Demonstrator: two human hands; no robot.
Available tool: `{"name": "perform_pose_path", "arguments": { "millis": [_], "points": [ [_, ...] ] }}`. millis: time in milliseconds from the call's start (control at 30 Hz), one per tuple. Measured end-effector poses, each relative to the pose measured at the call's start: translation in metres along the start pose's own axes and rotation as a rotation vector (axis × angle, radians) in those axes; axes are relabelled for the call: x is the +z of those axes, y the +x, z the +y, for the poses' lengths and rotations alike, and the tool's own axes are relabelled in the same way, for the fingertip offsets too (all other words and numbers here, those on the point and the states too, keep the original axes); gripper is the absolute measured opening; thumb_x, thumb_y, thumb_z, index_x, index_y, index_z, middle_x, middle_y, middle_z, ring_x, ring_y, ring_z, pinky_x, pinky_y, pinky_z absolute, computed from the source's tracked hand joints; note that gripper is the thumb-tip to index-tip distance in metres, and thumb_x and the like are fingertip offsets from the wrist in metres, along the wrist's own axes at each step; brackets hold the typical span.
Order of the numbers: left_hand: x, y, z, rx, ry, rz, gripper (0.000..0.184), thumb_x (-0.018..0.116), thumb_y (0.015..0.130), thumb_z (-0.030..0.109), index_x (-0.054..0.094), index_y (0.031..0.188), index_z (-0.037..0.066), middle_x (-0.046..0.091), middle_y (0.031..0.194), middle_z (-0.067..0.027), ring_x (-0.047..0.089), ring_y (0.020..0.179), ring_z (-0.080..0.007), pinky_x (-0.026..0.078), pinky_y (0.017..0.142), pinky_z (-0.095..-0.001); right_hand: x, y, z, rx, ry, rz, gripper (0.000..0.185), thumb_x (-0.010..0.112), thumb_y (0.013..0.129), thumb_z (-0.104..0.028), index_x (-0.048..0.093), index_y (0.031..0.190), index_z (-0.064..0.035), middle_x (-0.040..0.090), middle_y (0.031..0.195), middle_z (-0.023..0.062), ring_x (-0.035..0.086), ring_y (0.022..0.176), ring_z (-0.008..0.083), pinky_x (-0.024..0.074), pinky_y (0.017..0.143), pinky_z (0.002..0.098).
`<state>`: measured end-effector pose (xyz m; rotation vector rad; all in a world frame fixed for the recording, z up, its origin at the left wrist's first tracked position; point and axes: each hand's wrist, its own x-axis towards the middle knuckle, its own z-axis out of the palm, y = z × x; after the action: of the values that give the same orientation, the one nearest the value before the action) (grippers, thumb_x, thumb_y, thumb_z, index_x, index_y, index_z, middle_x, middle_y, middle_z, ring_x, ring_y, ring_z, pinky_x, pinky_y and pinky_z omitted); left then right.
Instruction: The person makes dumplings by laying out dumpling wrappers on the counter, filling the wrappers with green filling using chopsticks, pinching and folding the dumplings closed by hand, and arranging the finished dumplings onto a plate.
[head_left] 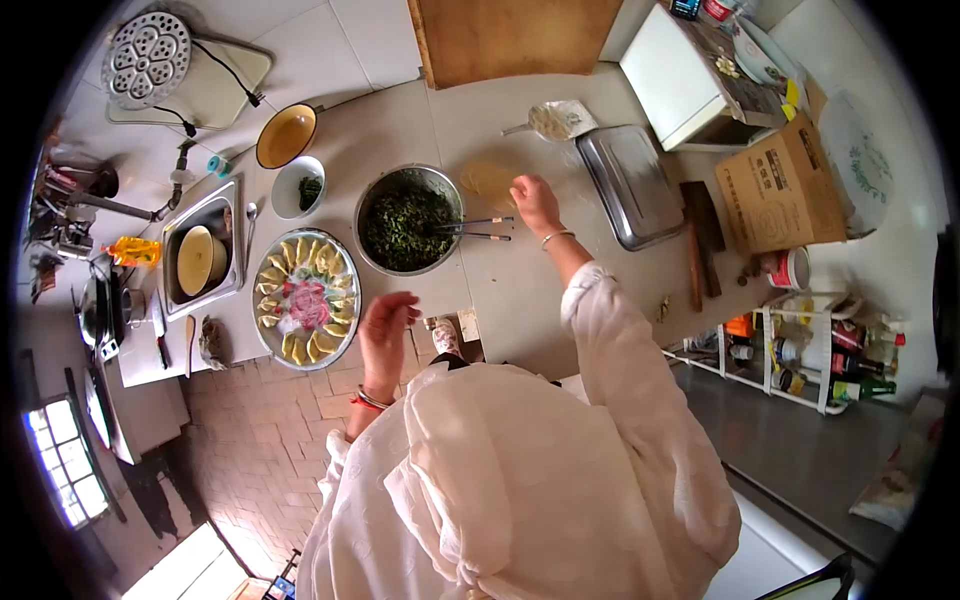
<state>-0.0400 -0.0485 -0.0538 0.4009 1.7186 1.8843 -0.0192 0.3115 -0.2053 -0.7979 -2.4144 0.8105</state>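
Right hand (537, 205), fingers curled, grip unclear, near a flat, pale-yellow sheet (487, 183) on the grey counter (520, 300). Left hand (385, 335), fingers loosely open, seemingly empty, between the round metal bowl (405, 271) of chopped greens (398, 215) and the floral plate (306, 303) of dumplings (327, 258), likely placed for easy reach.

bare strip of pale tiled counter (520, 290) in front, round steel bowl of chopped greens (408, 218) blocking left, rectangular metal tray (632, 185) blocking right
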Motion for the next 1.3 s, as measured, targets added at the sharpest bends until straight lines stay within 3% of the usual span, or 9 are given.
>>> {"name": "perform_pose_path", "arguments": {
  "millis": [167, 267, 300, 367, 500, 733, 1033, 1200, 1300],
  "points": [
    [0.009, -0.023, -0.013, -0.101, 0.014, 0.035, 0.017, 0.051, 0.096, -0.002, 0.06, 0.11, -0.004, 0.068, 0.099, -0.0087, 0.063, 0.083, -0.0127, 0.05, 0.075, -0.0256, 0.017, 0.006, -0.015, -0.037, -0.359, -0.045, 0.013, 0.065, 0.082, -0.015, 0.062, 0.09, -0.005, 0.058, 0.105, 0.0152, 0.057, 0.103, 0.0337, 0.0502, 0.082, 0.0455],
    [-0.009, -0.031, -0.035, -0.153, -0.01, 0.196, 0.015, 0.055, 0.095, 0.002, 0.061, 0.106, -0.005, 0.068, 0.097, -0.0093, 0.065, 0.083, -0.0142, 0.053, 0.075, -0.0269, 0.05, -0.007, 0.007, -0.027, -0.371, 0.101, 0.014, 0.048, 0.09, -0.014, 0.058, 0.094, -0.0052, 0.057, 0.104, 0.0158, 0.055, 0.099, 0.0368, 0.0452, 0.08, 0.0517],
    [-0.018, -0.032, -0.046, -0.168, -0.015, 0.224, 0.014, 0.055, 0.095, 0.002, 0.061, 0.106, -0.004, 0.068, 0.097, -0.0096, 0.065, 0.083, -0.0148, 0.054, 0.073, -0.0274, 0.055, -0.01, 0.011, -0.06, -0.304, 0.182, 0.017, 0.06, 0.077, -0.005, 0.054, 0.093, -0.0024, 0.056, 0.1, 0.0214, 0.054, 0.098, 0.0408, 0.0459, 0.083, 0.0502],
    [-0.026, -0.031, -0.059, -0.16, -0.047, 0.234, 0.015, 0.053, 0.094, 0.002, 0.061, 0.106, -0.003, 0.068, 0.095, -0.01, 0.065, 0.076, -0.015, 0.054, 0.069, -0.0272, 0.036, -0.006, -0.003, -0.043, -0.198, 0.094, 0.019, 0.061, 0.074, -0.002, 0.054, 0.092, -0.0032, 0.054, 0.105, 0.0183, 0.053, 0.099, 0.0383, 0.0451, 0.083, 0.0479],
    [-0.007, -0.025, -0.053, -0.172, -0.024, 0.177, 0.016, 0.051, 0.094, 0.001, 0.061, 0.107, -0.003, 0.069, 0.093, -0.0112, 0.064, 0.073, -0.0146, 0.053, 0.067, -0.0269, 0.023, -0.002, -0.011, -0.221, -0.296, 0.058, 0.018, 0.058, 0.079, -0.008, 0.058, 0.096, -0.0041, 0.053, 0.11, 0.0134, 0.053, 0.104, 0.0327, 0.0436, 0.088, 0.044],
    [0.013, -0.002, -0.05, -0.176, -0.008, 0.068, 0.015, 0.05, 0.094, -0.001, 0.06, 0.105, -0.004, 0.069, 0.092, -0.0124, 0.064, 0.073, -0.0145, 0.053, 0.067, -0.0273, 0.02, 0.011, -0.013, -0.142, -0.282, -0.037, 0.015, 0.056, 0.084, -0.01, 0.058, 0.097, -0.0033, 0.056, 0.103, 0.0133, 0.056, 0.102, 0.031, 0.0493, 0.082, 0.0433],
    [0.011, 0.011, -0.058, -0.247, -0.019, 0.056, 0.018, 0.049, 0.095, 0.001, 0.059, 0.109, -0.005, 0.068, 0.095, -0.013, 0.065, 0.076, -0.0157, 0.054, 0.07, -0.0289, 0.061, 0.044, 0.032, 0.288, -0.095, -0.132, 0.015, 0.054, 0.08, -0.008, 0.065, 0.082, 0.0014, 0.066, 0.085, 0.0253, 0.064, 0.082, 0.0436, 0.0507, 0.074, 0.051],
    [0.019, 0.01, -0.049, -0.299, -0.009, 0.107, 0.018, 0.051, 0.095, 0.003, 0.062, 0.107, -0.006, 0.068, 0.09, -0.0088, 0.061, 0.076, -0.0133, 0.051, 0.071, -0.0275, 0.043, 0.043, 0.026, 0.01, -0.207, -0.216, 0.013, 0.052, 0.084, -0.006, 0.06, 0.092, 0.0002, 0.064, 0.093, 0.0244, 0.062, 0.087, 0.0434, 0.0503, 0.074, 0.0512],
    [0.023, 0.01, -0.045, -0.305, -0.069, 0.081, 0.019, 0.05, 0.095, 0.0, 0.061, 0.11, -0.004, 0.069, 0.096, -0.0106, 0.064, 0.08, -0.0137, 0.053, 0.074, -0.0275, 0.026, 0.047, 0.018, 0.076, -0.135, -0.264, 0.015, 0.055, 0.082, -0.011, 0.06, 0.09, 0.0008, 0.066, 0.088, 0.0238, 0.064, 0.084, 0.0427, 0.051, 0.075, 0.0509]
  ]
}}
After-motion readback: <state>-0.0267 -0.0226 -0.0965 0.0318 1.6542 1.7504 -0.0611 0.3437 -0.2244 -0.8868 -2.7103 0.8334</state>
